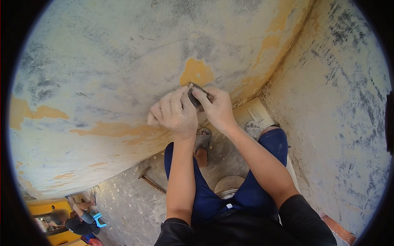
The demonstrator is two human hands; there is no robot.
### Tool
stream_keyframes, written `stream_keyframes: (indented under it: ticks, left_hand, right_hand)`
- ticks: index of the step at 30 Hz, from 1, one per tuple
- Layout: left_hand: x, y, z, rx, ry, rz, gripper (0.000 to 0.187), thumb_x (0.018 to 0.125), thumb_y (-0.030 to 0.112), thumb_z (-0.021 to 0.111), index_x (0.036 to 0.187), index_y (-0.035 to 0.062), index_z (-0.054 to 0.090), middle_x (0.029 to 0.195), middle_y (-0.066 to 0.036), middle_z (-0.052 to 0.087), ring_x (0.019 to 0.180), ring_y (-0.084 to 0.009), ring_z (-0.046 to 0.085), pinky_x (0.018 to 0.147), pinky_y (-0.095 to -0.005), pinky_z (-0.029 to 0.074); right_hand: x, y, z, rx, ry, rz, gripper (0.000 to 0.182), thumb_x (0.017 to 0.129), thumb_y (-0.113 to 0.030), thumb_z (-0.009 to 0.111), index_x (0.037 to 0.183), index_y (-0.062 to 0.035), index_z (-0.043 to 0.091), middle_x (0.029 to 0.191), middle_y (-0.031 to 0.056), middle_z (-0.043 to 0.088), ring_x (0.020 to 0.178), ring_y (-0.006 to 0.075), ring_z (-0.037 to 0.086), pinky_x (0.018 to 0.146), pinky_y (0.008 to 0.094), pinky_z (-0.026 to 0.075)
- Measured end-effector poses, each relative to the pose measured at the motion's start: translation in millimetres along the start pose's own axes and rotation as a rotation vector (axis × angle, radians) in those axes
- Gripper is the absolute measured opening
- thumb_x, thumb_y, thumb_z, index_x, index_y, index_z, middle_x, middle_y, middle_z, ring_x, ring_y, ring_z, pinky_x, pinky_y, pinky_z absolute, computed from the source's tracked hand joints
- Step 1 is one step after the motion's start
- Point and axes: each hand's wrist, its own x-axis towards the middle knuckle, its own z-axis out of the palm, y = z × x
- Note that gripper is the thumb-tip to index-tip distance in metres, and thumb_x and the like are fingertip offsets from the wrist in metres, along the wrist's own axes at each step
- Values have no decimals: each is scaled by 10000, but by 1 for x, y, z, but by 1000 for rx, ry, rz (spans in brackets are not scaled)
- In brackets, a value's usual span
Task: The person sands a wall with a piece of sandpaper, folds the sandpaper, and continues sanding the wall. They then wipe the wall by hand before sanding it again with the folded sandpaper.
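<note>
In front of the patchy wall point(123, 61), both of my hands are closed around a small dark piece point(194, 97) that looks like folded sandpaper. My left hand point(176, 110) has its fingers curled, with the knuckles close to the wall and fingertips at the piece's left edge. From the other side, my right hand point(218, 107) pinches it, thumb laid across its face. Whitish dust coats both hands. Just above them a bare yellow-orange patch point(197, 71) shows through the pale coating.
A second scuffed wall point(344, 102) meets this one at a corner on the right. On the dusty floor point(127, 197) lies a hammer-like tool point(152, 180). Between my legs stands a round container point(229, 183). At lower left is another person point(80, 221) beside a light-blue stool point(99, 219).
</note>
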Motion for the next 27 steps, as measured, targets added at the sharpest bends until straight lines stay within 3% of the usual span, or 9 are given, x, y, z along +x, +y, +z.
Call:
stream_keyframes:
  ticks: [3, 6, 10, 12, 16, 18, 22, 24, 27]
  left_hand:
    - [12, 2, -4, 11, 53, -17, 185, 761, 149, 916, 844, 223, 768, 828, 111, 688, 835, -152, 559, 846, -356, 308]
    - [-1, 2, -11, 10, -112, -5, 185, 758, 135, 914, 828, 227, 768, 777, 106, 659, 812, -149, 549, 827, -361, 302]
    - [3, 0, -3, 20, -115, 2, 187, 764, 108, 903, 812, 226, 765, 743, 92, 637, 805, -156, 552, 815, -364, 301]
    - [13, -2, 2, -37, 70, 43, 199, 777, 109, 871, 745, 226, 713, 726, 85, 601, 731, -154, 516, 791, -357, 255]
    - [4, 0, -2, -35, 14, 23, 230, 770, 104, 875, 721, 212, 678, 705, 79, 575, 718, -156, 511, 789, -355, 253]
    - [-12, 1, -5, -38, -194, -32, 185, 766, 84, 878, 775, 201, 735, 730, 78, 619, 774, -168, 553, 795, -362, 283]
    - [5, 3, 0, -37, -117, 24, 213, 752, 91, 888, 753, 204, 707, 720, 80, 604, 768, -164, 548, 797, -362, 278]
    - [20, 5, 3, -59, 79, -23, 200, 766, 115, 875, 741, 207, 699, 689, 71, 546, 700, -152, 499, 793, -355, 249]
    - [3, 3, -1, -68, -63, -10, 197, 784, 115, 875, 752, 211, 706, 688, 75, 543, 698, -151, 501, 788, -356, 247]
  right_hand:
    - [0, -25, 6, 227, -12, 18, 289, 1043, -191, 711, 1026, 96, 730, 845, 93, 747, 721, 96, 696, 603, 263, 584]
    - [-12, -15, 0, 194, 11, 134, 300, 1008, -192, 741, 943, 101, 721, 708, 73, 683, 660, 93, 687, 562, 284, 548]
    - [-7, -19, 7, 203, 30, 91, 296, 1007, -187, 744, 944, 102, 718, 716, 73, 684, 662, 96, 689, 559, 285, 548]
    - [-1, -26, 13, 280, 99, -58, 289, 1003, -178, 746, 955, 107, 730, 768, 105, 724, 641, 106, 688, 557, 290, 550]
    - [-5, -5, 5, 49, 83, -81, 278, 1003, -164, 743, 956, 109, 726, 781, 109, 730, 633, 108, 682, 545, 288, 547]
    - [-20, -9, 1, 225, 77, 185, 281, 1001, -169, 747, 930, 102, 719, 756, 93, 710, 634, 109, 680, 529, 287, 532]
    - [-8, -16, 8, 57, 143, -37, 284, 1004, -172, 743, 929, 101, 715, 759, 104, 721, 634, 115, 693, 513, 288, 524]
    - [1, -36, 9, 158, 114, -87, 290, 1006, -181, 743, 953, 104, 731, 765, 113, 729, 641, 123, 701, 512, 292, 520]
    - [-14, -28, 1, -66, 96, 12, 281, 1010, -174, 738, 963, 103, 729, 758, 110, 723, 644, 118, 701, 514, 286, 519]
